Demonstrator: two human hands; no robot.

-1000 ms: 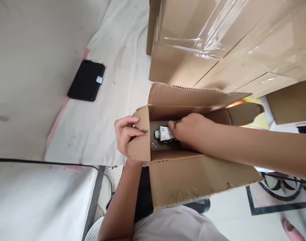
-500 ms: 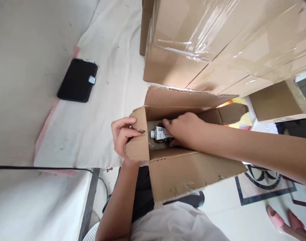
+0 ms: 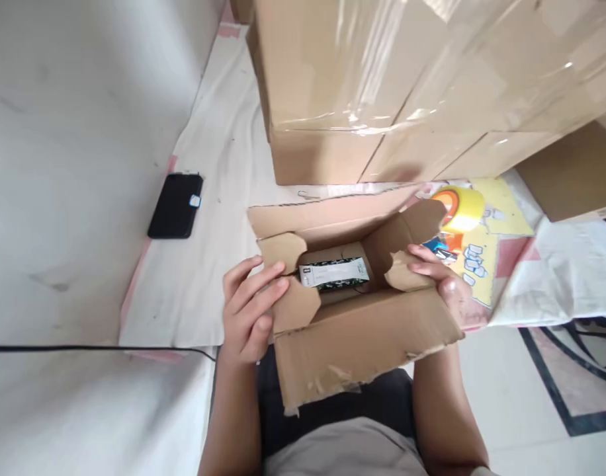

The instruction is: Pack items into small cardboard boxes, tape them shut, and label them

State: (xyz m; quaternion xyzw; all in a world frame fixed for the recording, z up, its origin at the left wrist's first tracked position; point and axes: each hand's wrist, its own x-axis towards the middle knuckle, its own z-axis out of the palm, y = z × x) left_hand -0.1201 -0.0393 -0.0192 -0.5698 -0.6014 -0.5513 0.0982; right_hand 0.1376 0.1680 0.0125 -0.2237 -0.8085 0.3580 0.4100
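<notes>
An open cardboard box (image 3: 367, 340) rests at the table's front edge with its flaps up. My left hand (image 3: 246, 311) is closed on its left end flap, fingers over the top. On the right end, my right hand (image 3: 444, 281) pinches the torn flap, the thumb partly hidden. Inside the box lies a white tube (image 3: 333, 272) with a dark green patterned border, flat on the bottom. Its cap end is hidden behind the left flap, and neither hand touches it.
Large taped cartons (image 3: 327, 152) stand behind the box. A black phone (image 3: 176, 206) lies at the left near the wall. Right of the box are a roll of yellow tape (image 3: 469, 208) and another open carton (image 3: 571, 175). A black cable (image 3: 99, 347) runs along the left.
My right hand has left the tube and come out of the box to its right flap. The tube now lies farther right in the box. The view has shifted too.
</notes>
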